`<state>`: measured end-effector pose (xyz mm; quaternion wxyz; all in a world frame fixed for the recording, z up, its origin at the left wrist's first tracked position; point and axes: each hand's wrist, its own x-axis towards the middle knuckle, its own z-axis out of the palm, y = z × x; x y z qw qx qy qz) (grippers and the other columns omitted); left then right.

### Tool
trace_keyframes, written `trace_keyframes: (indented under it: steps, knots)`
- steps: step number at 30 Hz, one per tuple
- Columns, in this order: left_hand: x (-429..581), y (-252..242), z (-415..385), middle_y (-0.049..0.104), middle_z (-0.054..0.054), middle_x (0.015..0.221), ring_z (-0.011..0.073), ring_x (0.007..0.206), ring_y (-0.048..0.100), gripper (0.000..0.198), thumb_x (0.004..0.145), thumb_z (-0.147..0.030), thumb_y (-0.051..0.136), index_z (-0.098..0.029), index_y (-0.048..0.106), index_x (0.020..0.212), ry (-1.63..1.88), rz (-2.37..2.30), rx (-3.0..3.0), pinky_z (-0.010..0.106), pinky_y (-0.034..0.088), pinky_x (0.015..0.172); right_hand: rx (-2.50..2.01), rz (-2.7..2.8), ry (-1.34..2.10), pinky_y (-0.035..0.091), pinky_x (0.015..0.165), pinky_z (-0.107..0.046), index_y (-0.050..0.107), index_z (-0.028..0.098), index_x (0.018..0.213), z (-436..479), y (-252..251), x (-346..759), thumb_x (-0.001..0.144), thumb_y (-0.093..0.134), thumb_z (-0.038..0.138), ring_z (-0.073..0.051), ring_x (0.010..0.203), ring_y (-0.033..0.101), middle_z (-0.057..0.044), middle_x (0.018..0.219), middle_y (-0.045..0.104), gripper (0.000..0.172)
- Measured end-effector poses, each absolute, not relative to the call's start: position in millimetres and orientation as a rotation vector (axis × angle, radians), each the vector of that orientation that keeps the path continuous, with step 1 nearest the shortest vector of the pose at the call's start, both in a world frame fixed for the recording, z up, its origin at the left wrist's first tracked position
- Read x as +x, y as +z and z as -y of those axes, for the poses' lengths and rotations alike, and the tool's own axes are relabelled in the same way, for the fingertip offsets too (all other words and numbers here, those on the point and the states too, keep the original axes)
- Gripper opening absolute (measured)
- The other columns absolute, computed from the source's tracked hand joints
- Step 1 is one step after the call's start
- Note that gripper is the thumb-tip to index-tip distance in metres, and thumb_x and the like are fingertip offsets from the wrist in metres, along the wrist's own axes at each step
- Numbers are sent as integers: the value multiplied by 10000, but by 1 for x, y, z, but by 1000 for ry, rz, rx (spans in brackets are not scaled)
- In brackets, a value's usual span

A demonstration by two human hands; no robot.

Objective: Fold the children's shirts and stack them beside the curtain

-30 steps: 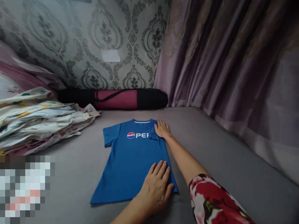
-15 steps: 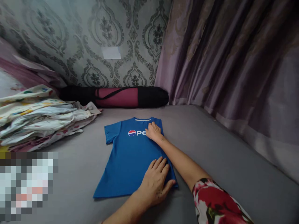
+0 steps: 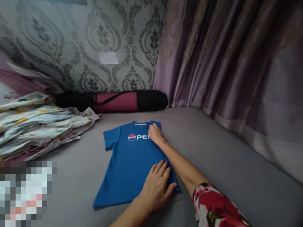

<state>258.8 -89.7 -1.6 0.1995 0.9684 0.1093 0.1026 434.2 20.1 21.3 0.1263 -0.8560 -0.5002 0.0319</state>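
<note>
A blue T-shirt [image 3: 127, 170] with a round red, white and blue logo and white letters lies face up, its collar away from me. Its left-side sleeve is spread out, while no sleeve shows on the right side. My left hand [image 3: 158, 186] rests flat on the shirt's lower right part, fingers stretched out. Up by the right of the collar, my right hand [image 3: 155, 133] pinches the shirt's fabric, which puckers at the fingertips. That hand covers the last letters of the print.
A grey sheet [image 3: 213, 157] lies under the shirt. At the left is a heap of patterned cloth [image 3: 47, 123]. A long black and maroon bag [image 3: 115, 101] lies along the wallpapered wall. Purple curtains [image 3: 213, 63] hang at the right.
My right hand's fingers have closed on the fabric near the collar, and the collar's right end is now bunched up. The left hand stays flat on the shirt. The view has shifted slightly.
</note>
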Motion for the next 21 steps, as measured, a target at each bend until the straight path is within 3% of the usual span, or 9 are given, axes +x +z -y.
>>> trace_keyframes:
  steps: [5,9,15,21]
  knots:
    - [259,-2,89,434,110,1469,293,1380,352,556,939,-534,377,-186,482,1360,278,-311,2724,501,342,1115,-2395,1484,153,419,894,-275,536,163,1271,-20,17,435,990,277,264,-198,1086,568,-121,1243,562,395]
    - [258,-1,89,414,97,1484,277,1392,334,557,950,-536,350,-194,464,1375,268,-307,2728,490,332,1126,-2362,1429,26,371,972,-282,519,145,1303,-24,10,448,988,244,228,-202,1157,527,-124,1261,573,426]
    - [258,2,90,388,90,1501,274,1407,303,568,952,-548,331,-196,458,1379,202,-324,2720,482,295,1149,-2506,1381,36,163,1132,-403,303,20,1459,-31,-13,480,989,243,364,-266,1407,246,-179,1526,305,586]
    - [258,0,91,400,103,1493,284,1400,313,561,951,-539,353,-182,457,1371,243,-313,2711,494,298,1141,-2546,1366,224,91,1156,-425,224,24,1491,-36,-18,496,982,181,414,-252,1444,150,-152,1571,193,643]
